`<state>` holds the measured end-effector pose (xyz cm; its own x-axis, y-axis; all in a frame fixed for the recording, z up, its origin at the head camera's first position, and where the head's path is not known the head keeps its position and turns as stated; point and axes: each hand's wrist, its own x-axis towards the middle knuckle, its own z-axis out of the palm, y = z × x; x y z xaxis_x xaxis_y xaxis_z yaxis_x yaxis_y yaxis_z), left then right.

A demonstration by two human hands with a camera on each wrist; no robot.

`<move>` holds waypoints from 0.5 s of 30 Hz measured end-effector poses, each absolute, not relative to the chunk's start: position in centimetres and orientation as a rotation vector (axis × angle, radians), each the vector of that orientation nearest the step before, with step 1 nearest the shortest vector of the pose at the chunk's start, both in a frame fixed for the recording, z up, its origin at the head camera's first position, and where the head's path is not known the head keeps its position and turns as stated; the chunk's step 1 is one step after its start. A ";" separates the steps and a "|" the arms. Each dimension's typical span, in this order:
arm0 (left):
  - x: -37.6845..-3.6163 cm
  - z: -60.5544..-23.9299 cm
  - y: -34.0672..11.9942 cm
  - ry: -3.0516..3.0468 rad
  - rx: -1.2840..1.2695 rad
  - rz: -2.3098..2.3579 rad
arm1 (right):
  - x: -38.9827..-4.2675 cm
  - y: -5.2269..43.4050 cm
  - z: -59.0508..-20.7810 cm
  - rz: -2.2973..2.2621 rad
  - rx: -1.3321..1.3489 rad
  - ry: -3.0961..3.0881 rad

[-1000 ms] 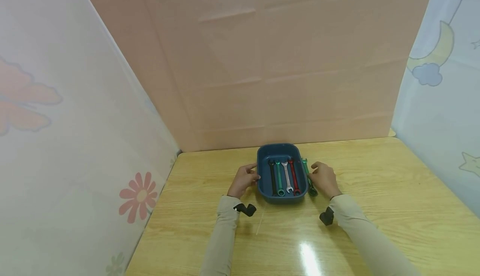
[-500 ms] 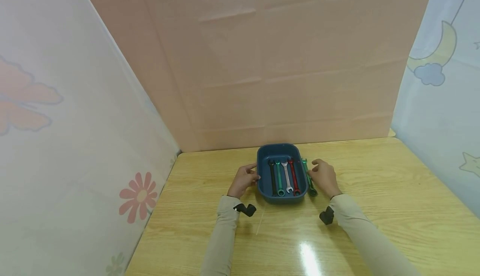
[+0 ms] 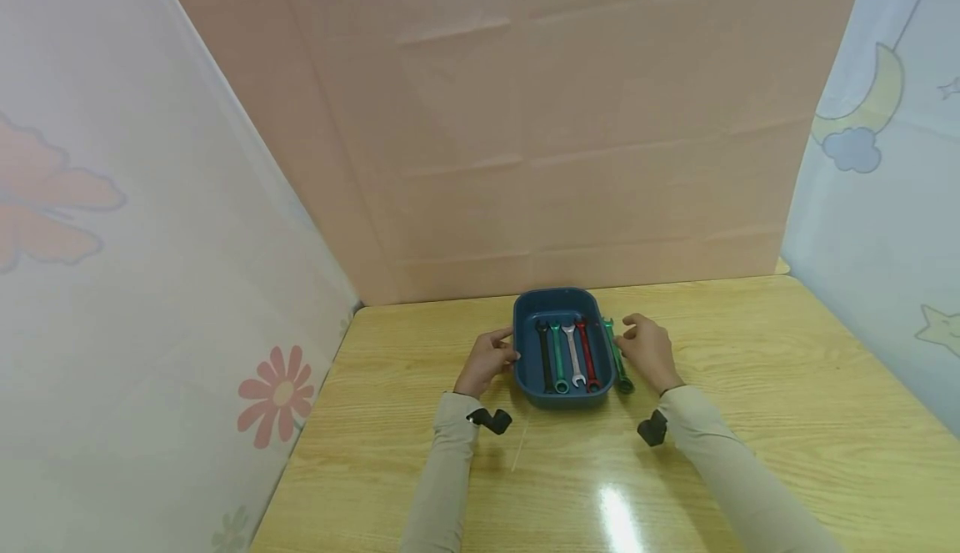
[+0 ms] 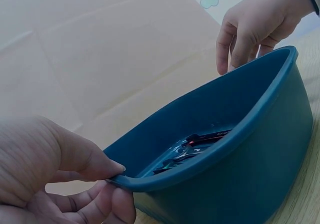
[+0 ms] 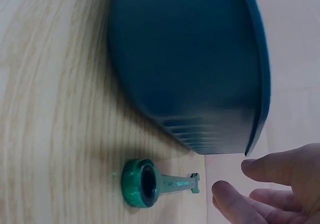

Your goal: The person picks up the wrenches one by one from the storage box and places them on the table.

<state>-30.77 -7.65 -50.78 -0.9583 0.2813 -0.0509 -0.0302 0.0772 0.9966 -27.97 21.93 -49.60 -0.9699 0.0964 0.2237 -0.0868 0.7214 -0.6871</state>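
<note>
A blue plastic tub (image 3: 567,401) stands on the table. My left hand (image 3: 485,364) pinches its left rim, thumb on top and fingers curled beneath, as the left wrist view shows at the tub's edge (image 4: 150,183). Inside lie a black wrench (image 3: 546,359), a green wrench (image 3: 558,359), a silver wrench (image 3: 574,356) and a red wrench (image 3: 588,356), side by side. Another green wrench (image 5: 175,183) lies on the table along the tub's right wall. Just above it is my right hand (image 3: 649,354), thumb and fingers parted with nothing between them.
The wooden table (image 3: 420,328) reaches back to a pinkish-beige sheet (image 3: 450,161). Patterned side walls, one with a red flower (image 3: 281,394), border it left and right. A thin pale strip (image 3: 520,444) lies in front of the tub.
My right hand has risen slightly away from the green wrench outside the tub, its fingers spreading off it. That wrench, the tub and my left hand stay practically where they were.
</note>
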 end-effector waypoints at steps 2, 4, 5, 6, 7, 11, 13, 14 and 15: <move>-30.8 -50.8 -7.6 2.122 0.252 1.973 | -28.1 21.9 -49.5 1.099 -0.012 -2.675; -30.8 -50.7 -7.6 2.123 0.255 1.972 | -28.1 21.9 -49.4 1.110 -0.013 -2.667; -30.9 -50.7 -7.6 2.121 0.254 1.973 | -28.1 21.9 -49.3 1.116 -0.013 -2.661; -30.9 -50.7 -7.6 2.121 0.252 1.973 | -28.2 21.9 -49.2 1.121 -0.013 -2.655; -30.9 -50.7 -7.6 2.122 0.250 1.973 | -28.1 21.9 -49.2 1.131 -0.011 -2.651; -30.8 -50.8 -7.6 2.132 0.250 1.965 | -28.0 21.8 -48.9 1.135 -0.013 -2.646; -30.7 -50.8 -7.6 2.137 0.256 1.961 | -28.0 21.7 -48.8 1.133 -0.010 -2.644; -30.7 -50.8 -7.6 2.138 0.260 1.961 | -28.0 21.7 -48.8 1.129 -0.009 -2.642; -30.7 -50.9 -7.6 2.138 0.262 1.962 | -28.0 21.7 -48.8 1.128 -0.008 -2.641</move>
